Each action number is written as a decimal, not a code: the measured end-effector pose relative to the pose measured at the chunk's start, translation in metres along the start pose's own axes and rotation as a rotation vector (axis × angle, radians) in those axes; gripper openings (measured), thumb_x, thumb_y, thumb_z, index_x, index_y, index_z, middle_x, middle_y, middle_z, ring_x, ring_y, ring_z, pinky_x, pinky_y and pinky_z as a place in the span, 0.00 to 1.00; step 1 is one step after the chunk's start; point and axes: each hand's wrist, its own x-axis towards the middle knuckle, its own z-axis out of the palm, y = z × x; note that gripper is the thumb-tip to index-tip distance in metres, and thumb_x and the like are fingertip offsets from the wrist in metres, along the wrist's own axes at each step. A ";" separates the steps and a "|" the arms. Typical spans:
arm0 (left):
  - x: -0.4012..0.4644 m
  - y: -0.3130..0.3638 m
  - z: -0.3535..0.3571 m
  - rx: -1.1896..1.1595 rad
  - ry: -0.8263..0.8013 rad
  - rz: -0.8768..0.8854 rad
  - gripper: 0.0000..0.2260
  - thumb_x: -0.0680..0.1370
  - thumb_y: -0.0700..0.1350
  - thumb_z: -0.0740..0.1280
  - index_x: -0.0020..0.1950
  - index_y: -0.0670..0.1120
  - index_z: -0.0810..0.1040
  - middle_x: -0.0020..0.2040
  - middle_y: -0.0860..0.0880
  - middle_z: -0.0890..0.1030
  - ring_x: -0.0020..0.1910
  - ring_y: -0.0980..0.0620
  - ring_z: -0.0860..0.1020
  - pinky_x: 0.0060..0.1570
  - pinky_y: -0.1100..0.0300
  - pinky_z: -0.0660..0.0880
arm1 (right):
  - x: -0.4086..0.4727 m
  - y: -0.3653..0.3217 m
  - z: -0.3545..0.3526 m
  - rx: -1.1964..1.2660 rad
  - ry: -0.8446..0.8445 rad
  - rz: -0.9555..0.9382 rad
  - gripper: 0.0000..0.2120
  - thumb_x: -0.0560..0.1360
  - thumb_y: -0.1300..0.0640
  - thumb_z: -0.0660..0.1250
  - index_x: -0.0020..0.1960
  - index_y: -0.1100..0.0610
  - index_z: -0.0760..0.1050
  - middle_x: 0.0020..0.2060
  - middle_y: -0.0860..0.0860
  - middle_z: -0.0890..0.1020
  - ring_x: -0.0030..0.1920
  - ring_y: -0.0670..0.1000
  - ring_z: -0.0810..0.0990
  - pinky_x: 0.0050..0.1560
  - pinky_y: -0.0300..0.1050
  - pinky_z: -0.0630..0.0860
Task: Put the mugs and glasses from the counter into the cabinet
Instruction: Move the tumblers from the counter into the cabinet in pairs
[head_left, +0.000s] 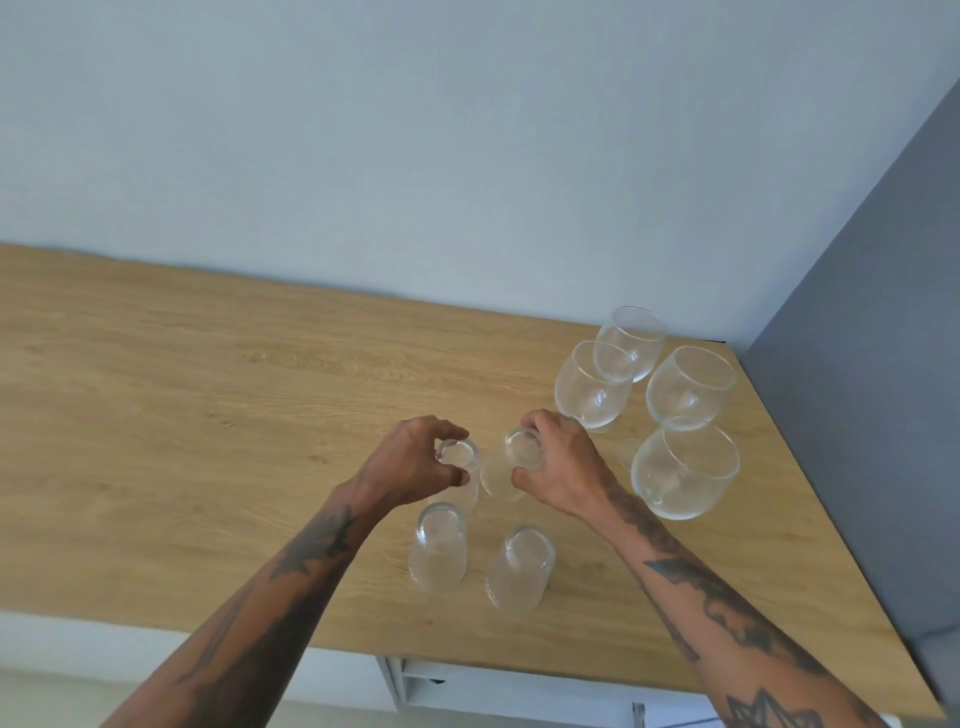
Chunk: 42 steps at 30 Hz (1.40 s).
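Several clear upturned tumblers stand in a cluster on the wooden counter (208, 405). My left hand (410, 462) grips the base of the far-left tumbler (458, 453) from above. My right hand (561, 462) grips the base of the far-right tumbler (522, 452). Both glasses appear to rest on the counter. Closer to me stand two more tumblers, one on the left (439, 545) and one on the right (519, 569), untouched. Several round stemless wine glasses (685, 467) stand upright at the right, just beyond my right hand.
A grey panel (857, 415) rises along the counter's right edge, close to the wine glasses. A pale wall runs behind the counter. Below the front edge, an open white cabinet unit (415, 680) shows partly.
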 end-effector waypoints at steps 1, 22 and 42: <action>-0.001 0.001 0.001 -0.002 -0.008 -0.004 0.27 0.67 0.46 0.79 0.65 0.48 0.80 0.63 0.50 0.81 0.53 0.52 0.81 0.54 0.58 0.78 | -0.002 0.000 -0.006 -0.024 -0.051 -0.011 0.30 0.65 0.55 0.75 0.65 0.58 0.71 0.60 0.53 0.76 0.58 0.51 0.74 0.54 0.38 0.71; 0.058 0.114 -0.014 0.052 0.097 0.173 0.36 0.68 0.59 0.75 0.73 0.49 0.69 0.68 0.47 0.74 0.62 0.51 0.74 0.58 0.56 0.71 | -0.093 0.021 -0.130 -0.083 0.550 0.055 0.30 0.68 0.45 0.73 0.66 0.52 0.69 0.57 0.50 0.77 0.57 0.55 0.73 0.54 0.51 0.75; -0.039 0.142 0.065 0.032 -0.073 0.141 0.43 0.58 0.66 0.76 0.71 0.58 0.67 0.62 0.60 0.76 0.56 0.61 0.77 0.42 0.72 0.70 | -0.133 0.097 -0.137 0.173 0.074 0.214 0.37 0.61 0.40 0.75 0.67 0.49 0.69 0.65 0.47 0.75 0.65 0.49 0.73 0.61 0.46 0.74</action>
